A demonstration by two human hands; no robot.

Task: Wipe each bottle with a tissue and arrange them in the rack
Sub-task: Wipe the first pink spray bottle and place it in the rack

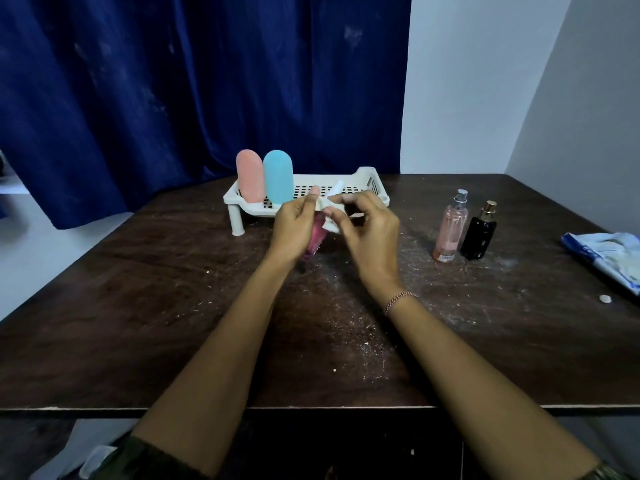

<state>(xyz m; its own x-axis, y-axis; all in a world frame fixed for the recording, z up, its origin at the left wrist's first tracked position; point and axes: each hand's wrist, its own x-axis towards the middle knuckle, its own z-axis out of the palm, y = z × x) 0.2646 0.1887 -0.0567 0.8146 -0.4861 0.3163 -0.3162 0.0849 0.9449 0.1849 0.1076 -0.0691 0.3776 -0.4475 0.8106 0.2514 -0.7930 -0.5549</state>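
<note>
My left hand (294,226) grips a small pink bottle (317,235) in front of the rack, most of it hidden behind my fingers. My right hand (367,230) pinches a crumpled white tissue (330,211) against the bottle's top. The white slotted rack (367,183) stands on short legs at the table's back; a pink capsule bottle (250,174) and a blue capsule bottle (278,176) stand upright at its left end. To the right on the table stand a clear pink spray bottle (450,228) and a black bottle (479,232) with a gold cap.
The dark wooden table (173,306) is dusted with white crumbs. A blue-and-white tissue packet (606,254) lies at the right edge, with a small white scrap (604,299) near it. A blue curtain hangs behind the rack; the wall is at the right.
</note>
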